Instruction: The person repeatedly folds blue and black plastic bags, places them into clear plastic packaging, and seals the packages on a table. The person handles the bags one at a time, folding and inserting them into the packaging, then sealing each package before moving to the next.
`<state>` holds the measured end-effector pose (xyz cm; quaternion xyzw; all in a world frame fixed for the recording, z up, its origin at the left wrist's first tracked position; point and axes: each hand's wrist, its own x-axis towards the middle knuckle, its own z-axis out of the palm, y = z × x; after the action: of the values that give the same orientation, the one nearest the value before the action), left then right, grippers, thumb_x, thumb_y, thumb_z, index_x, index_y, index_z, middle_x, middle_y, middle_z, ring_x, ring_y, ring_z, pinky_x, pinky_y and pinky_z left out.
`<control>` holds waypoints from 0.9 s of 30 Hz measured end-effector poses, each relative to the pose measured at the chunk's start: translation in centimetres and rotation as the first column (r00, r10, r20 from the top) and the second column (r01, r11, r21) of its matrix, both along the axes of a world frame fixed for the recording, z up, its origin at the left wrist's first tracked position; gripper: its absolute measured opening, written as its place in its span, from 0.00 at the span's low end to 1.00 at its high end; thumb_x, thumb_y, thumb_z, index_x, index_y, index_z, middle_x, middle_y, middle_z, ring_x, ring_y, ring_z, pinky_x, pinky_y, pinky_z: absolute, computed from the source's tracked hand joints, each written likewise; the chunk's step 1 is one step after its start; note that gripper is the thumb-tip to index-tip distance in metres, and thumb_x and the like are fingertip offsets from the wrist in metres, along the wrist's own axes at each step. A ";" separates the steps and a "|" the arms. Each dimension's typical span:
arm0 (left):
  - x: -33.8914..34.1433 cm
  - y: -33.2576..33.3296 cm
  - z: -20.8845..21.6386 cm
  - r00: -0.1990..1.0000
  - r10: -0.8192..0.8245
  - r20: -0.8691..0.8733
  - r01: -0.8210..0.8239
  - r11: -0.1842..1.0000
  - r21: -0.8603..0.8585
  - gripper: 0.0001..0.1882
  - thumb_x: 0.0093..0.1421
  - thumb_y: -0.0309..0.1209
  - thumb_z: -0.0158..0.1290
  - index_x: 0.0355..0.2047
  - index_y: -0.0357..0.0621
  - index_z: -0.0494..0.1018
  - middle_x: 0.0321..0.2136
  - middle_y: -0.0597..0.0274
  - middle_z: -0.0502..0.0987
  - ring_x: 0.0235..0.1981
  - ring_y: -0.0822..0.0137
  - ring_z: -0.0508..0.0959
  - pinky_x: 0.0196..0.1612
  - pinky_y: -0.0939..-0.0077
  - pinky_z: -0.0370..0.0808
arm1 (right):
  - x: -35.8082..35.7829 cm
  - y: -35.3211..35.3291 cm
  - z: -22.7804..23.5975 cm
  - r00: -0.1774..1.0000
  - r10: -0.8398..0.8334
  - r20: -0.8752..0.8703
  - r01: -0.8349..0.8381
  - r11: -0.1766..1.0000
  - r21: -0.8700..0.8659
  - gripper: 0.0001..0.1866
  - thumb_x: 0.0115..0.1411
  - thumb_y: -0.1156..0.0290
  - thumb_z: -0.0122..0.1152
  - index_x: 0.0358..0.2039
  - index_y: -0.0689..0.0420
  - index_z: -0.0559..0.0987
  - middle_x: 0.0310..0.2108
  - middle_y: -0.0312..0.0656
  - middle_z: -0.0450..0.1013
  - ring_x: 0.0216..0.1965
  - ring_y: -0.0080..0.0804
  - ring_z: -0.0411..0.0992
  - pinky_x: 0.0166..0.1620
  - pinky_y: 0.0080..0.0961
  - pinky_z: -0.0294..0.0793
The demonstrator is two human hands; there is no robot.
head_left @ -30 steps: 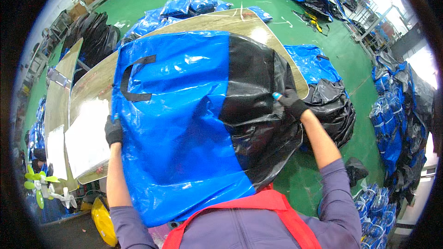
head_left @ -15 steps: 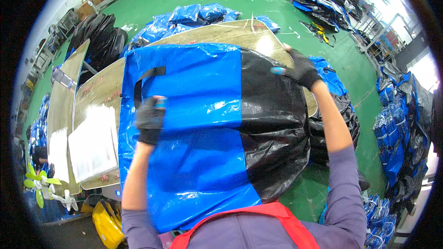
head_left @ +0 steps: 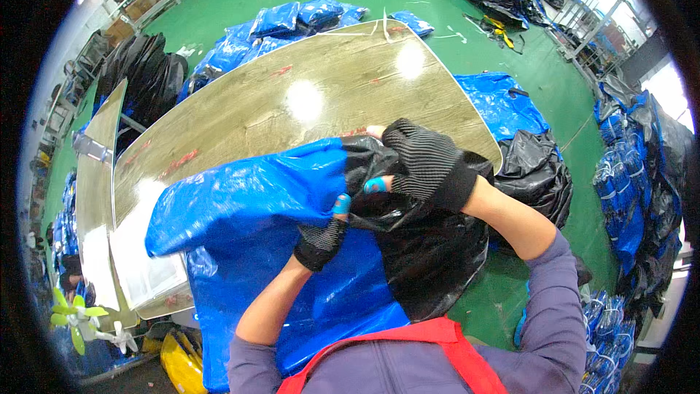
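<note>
A large blue and black bag of shiny plastic fabric lies over the near side of the table and hangs down toward me. Its far part is gathered up and bunched near the blue-black seam. My right hand, in a dark striped glove with a blue-wrapped thumb, is closed round the bunched black part. Just left of it and nearer to me, my left hand is closed on the blue folds, thumb on top; its other fingers are hidden beneath the fabric.
The wood-patterned table has rounded corners. Beyond it lie blue packed bundles. Black bags are heaped at the far left, blue and black bags at the right. A small green fan stands at the lower left.
The bag's far edge has come toward me, uncovering more of the table. My right hand moved left and nearer, my left hand right; both now grip the fabric close together.
</note>
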<state>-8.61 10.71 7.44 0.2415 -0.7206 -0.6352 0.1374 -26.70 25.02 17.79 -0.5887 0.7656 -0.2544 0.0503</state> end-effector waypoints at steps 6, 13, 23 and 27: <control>2.3 -1.7 -1.4 0.869 -0.472 0.150 0.462 0.664 -0.588 0.38 0.57 0.49 0.56 0.63 0.47 0.58 0.62 0.50 0.60 0.63 0.52 0.59 0.65 0.55 0.52 | 0.9 -2.3 -5.2 0.915 0.283 -0.287 -0.256 0.958 0.130 0.31 0.49 0.44 0.61 0.46 0.53 0.77 0.52 0.51 0.69 0.50 0.55 0.68 0.54 0.49 0.66; 3.3 -0.9 -2.1 0.931 -0.246 0.269 0.331 0.265 -0.906 0.47 0.50 0.62 0.55 0.63 0.47 0.57 0.60 0.44 0.60 0.61 0.40 0.58 0.63 0.38 0.49 | -7.8 -4.8 0.2 0.932 -0.060 -0.356 -0.025 0.973 -0.230 0.23 0.57 0.58 0.54 0.48 0.60 0.72 0.42 0.56 0.71 0.44 0.51 0.71 0.45 0.43 0.72; 12.7 -6.1 -2.1 0.965 0.068 0.253 0.122 0.738 -0.664 0.35 0.54 0.53 0.52 0.57 0.45 0.63 0.52 0.48 0.67 0.50 0.47 0.66 0.52 0.45 0.60 | -18.0 -8.8 -6.9 0.957 -0.261 -0.124 0.245 0.960 -0.137 0.34 0.58 0.44 0.49 0.56 0.57 0.66 0.47 0.62 0.71 0.49 0.57 0.71 0.50 0.45 0.69; 15.2 -7.5 -2.4 0.952 0.170 0.253 0.012 0.808 -0.589 0.31 0.56 0.50 0.51 0.55 0.44 0.64 0.49 0.50 0.68 0.47 0.51 0.67 0.49 0.50 0.62 | -7.0 -2.2 -1.7 0.946 -0.056 -0.321 -0.040 0.958 -0.284 0.20 0.46 0.63 0.63 0.40 0.56 0.75 0.27 0.53 0.74 0.29 0.54 0.74 0.32 0.46 0.73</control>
<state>6.62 3.20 5.01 0.3093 -0.8820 -0.3337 0.1228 -33.66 22.80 16.07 -0.6204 0.7208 -0.2622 -0.1634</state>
